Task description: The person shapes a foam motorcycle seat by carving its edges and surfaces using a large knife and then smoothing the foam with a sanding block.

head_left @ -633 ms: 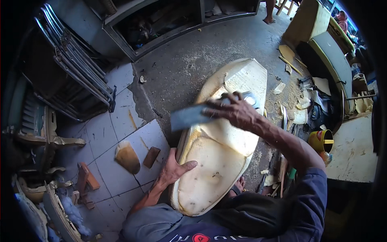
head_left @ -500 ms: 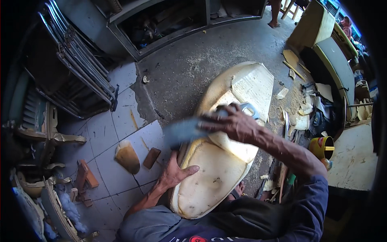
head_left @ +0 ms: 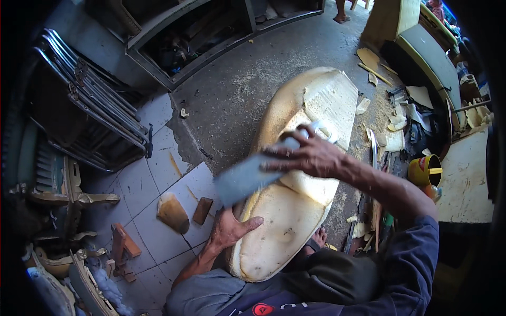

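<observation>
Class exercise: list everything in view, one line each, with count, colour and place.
Foam seat: one, cream, centre
Flat tool: one, blue-grey, blurred, over the seat
Metal frames: several, silver, stacked upper left
Cabinet: one, grey-framed, top
Tiles: many, white, left
Rounded piece: one, brown, on tiles
Block: one, dark brown, beside it
Wood pieces: several, reddish, lower left
Scraps: many, mostly cream, right
Tub: one, yellow, right
Board: one, pale, far right
Other person's foot: one, upper right
Left hand: one, gripping the seat's left edge
Right hand: one, holding the tool
</observation>
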`<state>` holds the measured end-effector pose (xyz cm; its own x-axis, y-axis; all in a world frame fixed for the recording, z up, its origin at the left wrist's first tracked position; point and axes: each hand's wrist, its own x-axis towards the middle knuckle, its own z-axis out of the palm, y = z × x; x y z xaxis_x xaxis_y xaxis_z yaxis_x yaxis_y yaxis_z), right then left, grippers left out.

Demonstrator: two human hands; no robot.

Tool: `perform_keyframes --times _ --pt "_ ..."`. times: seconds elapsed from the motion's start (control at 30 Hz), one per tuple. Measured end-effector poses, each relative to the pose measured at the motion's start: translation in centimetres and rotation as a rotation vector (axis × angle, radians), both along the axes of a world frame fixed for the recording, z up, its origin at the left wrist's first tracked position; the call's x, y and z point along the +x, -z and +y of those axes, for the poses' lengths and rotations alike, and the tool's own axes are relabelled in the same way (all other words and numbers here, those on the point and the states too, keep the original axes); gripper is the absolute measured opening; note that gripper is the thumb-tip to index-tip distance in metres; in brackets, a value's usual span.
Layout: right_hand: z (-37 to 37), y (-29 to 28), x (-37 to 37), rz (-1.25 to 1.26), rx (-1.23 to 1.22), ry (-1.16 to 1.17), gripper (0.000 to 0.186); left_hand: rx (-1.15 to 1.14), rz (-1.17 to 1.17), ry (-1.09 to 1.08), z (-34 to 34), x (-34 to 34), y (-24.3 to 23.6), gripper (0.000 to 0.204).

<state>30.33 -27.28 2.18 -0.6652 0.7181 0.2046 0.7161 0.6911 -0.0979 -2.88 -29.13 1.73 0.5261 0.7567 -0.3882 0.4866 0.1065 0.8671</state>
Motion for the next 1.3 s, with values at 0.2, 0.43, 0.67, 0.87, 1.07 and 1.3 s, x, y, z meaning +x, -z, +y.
perform_keyframes --times 0.2,0.43,0.67,0.87,1.07,1.3 --pt "-1.6 -0.6 -0.6 -0.086 0.046 0.0 0.064 0.211 -0.201 0.137 0.1 0.8 0.8 0.092" --pt "-2.3 -1.1 0.4 -0.149 0.102 0.19 0.058 0.279 -0.155 0.165 -0.1 1.3 0.0 0.097" --pt "-3.7 -0.3 -0.3 -0.037 0.067 0.175 0.056 0.15 -0.04 0.074 -1.7 0.8 -0.3 0.09" --pt "-3.2 0.4 0.0 -0.055 0.039 0.364 0.055 0.139 -0.048 0.053 -1.4 1.2 -0.6 0.093" --pt "-1.5 1.0 1.5 -0.114 0.127 0.478 0.059 0.086 0.026 0.033 -1.6 0.2 0.2 0.094" --pt "-1.0 0.2 0.9 -0.074 0.021 0.565 0.059 0.095 0.013 0.037 -1.8 -0.4 0.2 0.091"
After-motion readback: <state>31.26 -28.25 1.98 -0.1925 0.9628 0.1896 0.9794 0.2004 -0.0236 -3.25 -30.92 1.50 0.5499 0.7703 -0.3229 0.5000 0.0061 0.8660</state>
